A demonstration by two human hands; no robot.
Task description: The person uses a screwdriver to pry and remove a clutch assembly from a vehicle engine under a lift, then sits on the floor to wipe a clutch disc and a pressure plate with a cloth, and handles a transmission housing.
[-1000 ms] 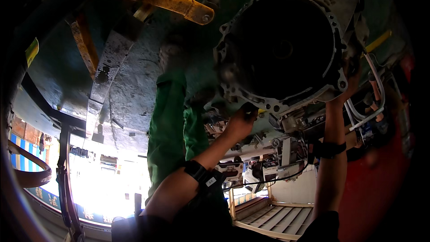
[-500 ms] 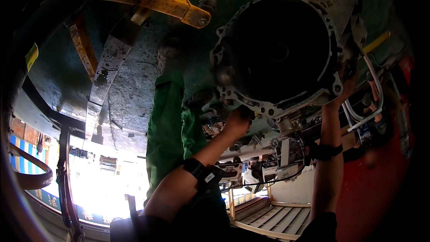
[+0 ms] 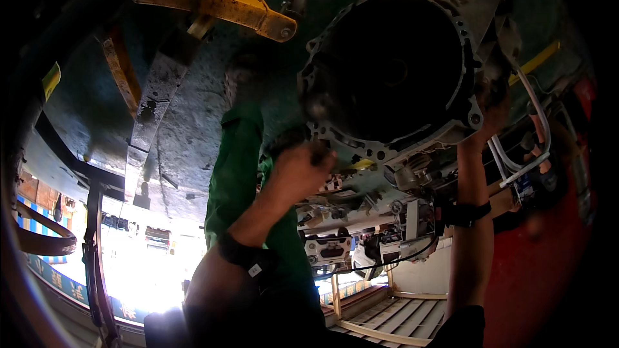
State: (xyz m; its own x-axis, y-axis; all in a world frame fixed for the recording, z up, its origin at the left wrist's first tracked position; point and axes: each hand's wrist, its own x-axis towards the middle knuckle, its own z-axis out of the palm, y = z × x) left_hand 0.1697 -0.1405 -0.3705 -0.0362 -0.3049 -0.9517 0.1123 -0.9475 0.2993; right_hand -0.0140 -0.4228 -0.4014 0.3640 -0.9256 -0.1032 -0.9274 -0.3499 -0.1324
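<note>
head view: a dirty green-gray floor (image 3: pixel 193 90) fills much of the picture, dim at the top and bright low on the left. next biggest is the round metal case (image 3: pixel 394 72), up high and a bit right of the middle. its wide mouth is very dark, and a pale rim with small holes runs around it. a red panel (image 3: pixel 529 264) is low on the right. two green trouser legs (image 3: pixel 235 180) reach up to the left of the case. a yellow bar (image 3: pixel 213 3), all scuffed, crosses the top left, its end apart from the case. a bent white pipe (image 3: pixel 547 153) is near the case's right side.

the left hand (image 3: pixel 300 171) is just below the case's lower left edge, in front of the green trouser legs. its fingers are curled in and their tips look dark. i cannot tell how wide the fingers are apart, or if they pinch something small. the right hand (image 3: pixel 493 119) is at the case's lower right side. shade hides its fingers, so i cannot tell how open it is or if it grips the case. a black strap (image 3: pixel 240 252) goes around the left arm, with a tiny white tag (image 3: pixel 255 270) on it.
</note>
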